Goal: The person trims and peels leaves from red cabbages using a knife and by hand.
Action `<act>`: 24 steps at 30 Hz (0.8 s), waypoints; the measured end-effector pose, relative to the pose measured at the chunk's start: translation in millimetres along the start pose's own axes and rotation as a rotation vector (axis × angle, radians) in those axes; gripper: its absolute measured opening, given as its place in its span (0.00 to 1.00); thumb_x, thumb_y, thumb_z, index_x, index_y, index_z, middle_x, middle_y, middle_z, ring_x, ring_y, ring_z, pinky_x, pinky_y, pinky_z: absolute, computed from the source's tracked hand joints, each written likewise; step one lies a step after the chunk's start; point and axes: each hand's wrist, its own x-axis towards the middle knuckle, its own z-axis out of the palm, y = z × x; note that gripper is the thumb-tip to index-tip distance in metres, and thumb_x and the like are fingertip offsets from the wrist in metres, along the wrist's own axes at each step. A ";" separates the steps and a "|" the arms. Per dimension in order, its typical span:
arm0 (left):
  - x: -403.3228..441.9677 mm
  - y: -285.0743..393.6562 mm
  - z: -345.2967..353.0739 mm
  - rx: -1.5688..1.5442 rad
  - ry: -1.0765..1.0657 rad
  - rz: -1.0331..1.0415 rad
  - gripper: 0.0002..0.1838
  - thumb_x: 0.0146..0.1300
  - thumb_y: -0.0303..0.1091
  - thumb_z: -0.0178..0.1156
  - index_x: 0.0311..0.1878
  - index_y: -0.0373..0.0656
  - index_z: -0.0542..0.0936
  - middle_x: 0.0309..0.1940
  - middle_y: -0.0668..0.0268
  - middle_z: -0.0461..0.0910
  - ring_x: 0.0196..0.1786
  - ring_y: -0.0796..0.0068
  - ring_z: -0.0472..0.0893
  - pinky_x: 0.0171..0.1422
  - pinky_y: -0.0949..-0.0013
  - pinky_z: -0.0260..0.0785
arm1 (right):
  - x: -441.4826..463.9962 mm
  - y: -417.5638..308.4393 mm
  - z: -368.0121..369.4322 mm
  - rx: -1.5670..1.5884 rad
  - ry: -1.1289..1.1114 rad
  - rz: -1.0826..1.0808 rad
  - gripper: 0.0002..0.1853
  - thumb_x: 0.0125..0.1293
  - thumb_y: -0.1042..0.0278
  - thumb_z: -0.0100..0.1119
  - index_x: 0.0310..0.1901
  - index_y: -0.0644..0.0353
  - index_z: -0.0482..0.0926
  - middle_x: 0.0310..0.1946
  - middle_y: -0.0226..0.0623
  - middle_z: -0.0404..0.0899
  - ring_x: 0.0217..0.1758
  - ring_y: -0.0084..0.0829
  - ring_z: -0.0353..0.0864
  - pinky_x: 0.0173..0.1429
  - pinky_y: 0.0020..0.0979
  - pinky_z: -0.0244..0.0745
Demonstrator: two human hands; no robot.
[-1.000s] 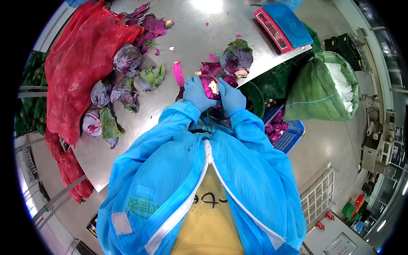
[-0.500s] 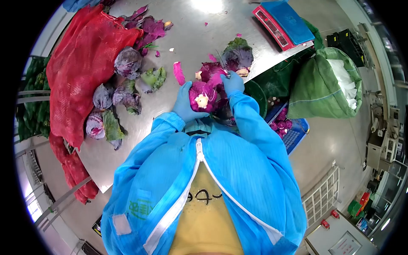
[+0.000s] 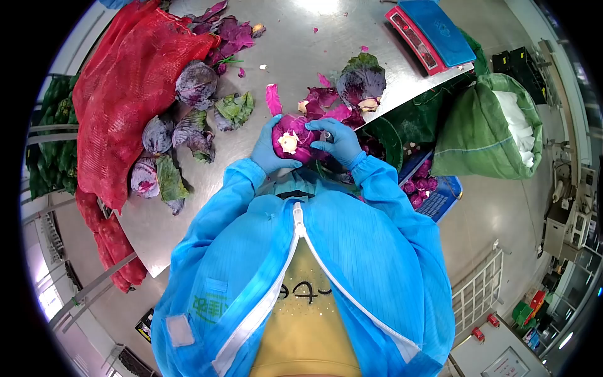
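Both my hands wear blue gloves. My left hand [image 3: 267,149] is wrapped round the left side of a purple cabbage [image 3: 298,139], whose pale cut stem faces up. At the cabbage's right side is my right hand [image 3: 339,142], its fingers curled round a small dark object that I cannot make out. Loose purple leaves [image 3: 321,99] lie just beyond the cabbage. Behind them sits a dark cabbage piece [image 3: 362,83] with a green-edged leaf.
Red mesh sacks [image 3: 129,94] and several whole cabbages [image 3: 196,83] lie on the left of the metal table [image 3: 220,179]. A red and blue scale [image 3: 433,34] stands at the back right. Beyond the right edge are a green sack [image 3: 468,144] and a blue crate [image 3: 445,198] of trimmed purple cabbages.
My right hand has come back from the loose leaves to the cabbage's right side. The cabbage, held by my left hand, now shows its cut stem facing up.
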 end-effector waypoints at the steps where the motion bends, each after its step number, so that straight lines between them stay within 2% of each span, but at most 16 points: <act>1: 1.5 -0.1 -2.4 0.000 0.002 0.000 0.67 0.23 0.36 0.83 0.69 0.41 0.49 0.63 0.55 0.62 0.65 0.60 0.65 0.70 0.60 0.60 | 3.3 -2.4 -2.9 -0.027 -0.045 0.060 0.23 0.49 0.64 0.70 0.50 0.49 0.79 0.46 0.31 0.77 0.46 0.30 0.79 0.48 0.28 0.74; 3: 6.3 0.5 -8.8 0.012 -0.037 -0.094 0.67 0.23 0.35 0.83 0.69 0.41 0.49 0.62 0.55 0.63 0.65 0.61 0.66 0.69 0.60 0.60 | 11.6 -5.5 -11.2 -0.101 -0.134 0.062 0.22 0.49 0.62 0.70 0.48 0.49 0.78 0.45 0.31 0.76 0.45 0.31 0.78 0.47 0.29 0.73; 8: 15.8 0.3 -19.1 -0.022 -0.131 -0.110 0.67 0.23 0.35 0.82 0.69 0.42 0.49 0.63 0.57 0.63 0.64 0.62 0.67 0.69 0.60 0.60 | 39.4 -6.9 -22.0 -0.255 -0.418 -0.035 0.21 0.48 0.57 0.70 0.42 0.54 0.74 0.37 0.34 0.72 0.41 0.37 0.77 0.43 0.36 0.71; 14: 21.6 4.4 -22.7 -0.001 -0.183 -0.126 0.67 0.22 0.34 0.82 0.69 0.43 0.50 0.63 0.58 0.64 0.64 0.63 0.67 0.70 0.61 0.60 | 52.8 7.7 -19.3 -0.165 -0.561 -0.089 0.19 0.51 0.59 0.69 0.40 0.56 0.73 0.36 0.37 0.71 0.41 0.40 0.75 0.43 0.38 0.69; 15: 22.0 2.5 -23.3 0.041 -0.180 -0.114 0.66 0.22 0.34 0.82 0.69 0.43 0.51 0.62 0.58 0.65 0.64 0.64 0.67 0.70 0.61 0.60 | 53.0 8.7 -18.4 -0.164 -0.562 -0.091 0.19 0.51 0.59 0.69 0.40 0.56 0.73 0.36 0.37 0.71 0.41 0.40 0.75 0.43 0.38 0.69; 17: 23.0 -2.4 -24.0 0.054 -0.164 -0.094 0.66 0.22 0.35 0.82 0.68 0.43 0.51 0.62 0.58 0.65 0.63 0.64 0.67 0.69 0.61 0.60 | 52.6 8.1 -18.1 -0.173 -0.488 -0.139 0.20 0.48 0.58 0.71 0.34 0.59 0.71 0.32 0.36 0.68 0.34 0.37 0.72 0.39 0.35 0.69; 22: 29.4 -0.9 -17.5 0.036 -0.121 -0.090 0.64 0.24 0.37 0.82 0.67 0.41 0.53 0.60 0.58 0.66 0.62 0.64 0.68 0.68 0.61 0.61 | 29.3 -10.7 -27.8 -0.187 -0.380 -0.079 0.16 0.52 0.60 0.68 0.35 0.58 0.72 0.31 0.38 0.68 0.36 0.39 0.74 0.40 0.37 0.68; 23: 31.0 3.7 -14.5 0.138 -0.075 -0.128 0.63 0.24 0.38 0.82 0.67 0.40 0.54 0.60 0.57 0.66 0.62 0.64 0.68 0.68 0.62 0.61 | 22.5 -16.3 -30.8 -0.204 -0.353 -0.039 0.16 0.52 0.61 0.68 0.35 0.58 0.72 0.30 0.38 0.68 0.35 0.39 0.74 0.39 0.36 0.68; 24: 30.5 6.4 -12.8 0.240 -0.033 -0.168 0.63 0.25 0.38 0.82 0.67 0.38 0.54 0.60 0.57 0.66 0.62 0.64 0.68 0.68 0.62 0.61 | 9.9 -1.4 -29.5 -0.099 -0.218 -0.078 0.16 0.52 0.62 0.68 0.36 0.57 0.72 0.29 0.38 0.69 0.34 0.39 0.74 0.39 0.35 0.70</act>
